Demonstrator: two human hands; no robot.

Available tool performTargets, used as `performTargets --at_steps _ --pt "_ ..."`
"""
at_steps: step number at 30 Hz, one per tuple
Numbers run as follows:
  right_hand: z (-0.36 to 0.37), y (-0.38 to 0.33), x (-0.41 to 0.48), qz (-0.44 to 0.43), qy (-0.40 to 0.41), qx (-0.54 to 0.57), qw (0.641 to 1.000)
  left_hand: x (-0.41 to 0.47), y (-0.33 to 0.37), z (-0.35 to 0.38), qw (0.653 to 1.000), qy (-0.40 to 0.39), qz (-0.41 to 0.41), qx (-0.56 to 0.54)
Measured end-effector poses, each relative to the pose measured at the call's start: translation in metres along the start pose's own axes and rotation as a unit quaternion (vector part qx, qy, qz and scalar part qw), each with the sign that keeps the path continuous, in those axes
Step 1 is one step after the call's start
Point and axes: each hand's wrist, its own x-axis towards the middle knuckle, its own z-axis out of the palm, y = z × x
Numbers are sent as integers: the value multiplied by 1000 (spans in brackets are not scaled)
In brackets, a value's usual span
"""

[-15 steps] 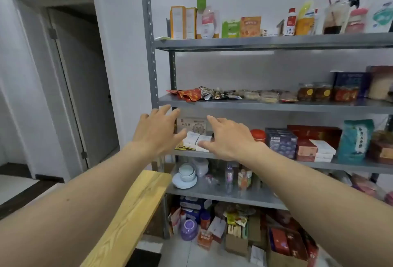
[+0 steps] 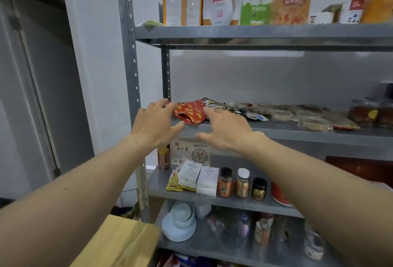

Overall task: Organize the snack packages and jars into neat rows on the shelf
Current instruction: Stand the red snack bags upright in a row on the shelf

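Observation:
A red snack package [image 2: 191, 112] with yellow marks lies at the left end of the grey metal shelf [image 2: 297, 134]. Further right along that shelf lie dark and clear snack packages [image 2: 282, 114] in a loose line, then brown jars [image 2: 369, 115] at the far right. My left hand [image 2: 156, 122] is open with fingers spread, its fingertips at the left edge of the red package. My right hand [image 2: 225, 130] is open too, its fingertips at the package's right edge. Neither hand holds anything.
The top shelf [image 2: 255, 33] carries boxes and bottles. The shelf below my hands holds white sachets [image 2: 197, 176], small spice jars [image 2: 241, 182] and a printed box [image 2: 190, 153]. A lower shelf holds bowls [image 2: 180, 220]. A wooden board [image 2: 119, 243] is at lower left, a door [image 2: 42, 75] at left.
Both hands have risen from the lower shelf's level to the red package on the middle shelf. The camera has moved closer to the rack.

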Motion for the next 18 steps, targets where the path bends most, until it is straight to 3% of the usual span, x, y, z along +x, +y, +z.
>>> performTargets --at_steps 12,15,18 --pt "110 72 253 -30 -31 55 998 210 -59 141 997 -30 -76 -5" --pt "130 81 313 -26 -43 85 995 255 -76 166 989 -27 -126 -78" --pt "152 83 366 -20 -70 152 986 294 -97 193 954 -5 -227 -197"
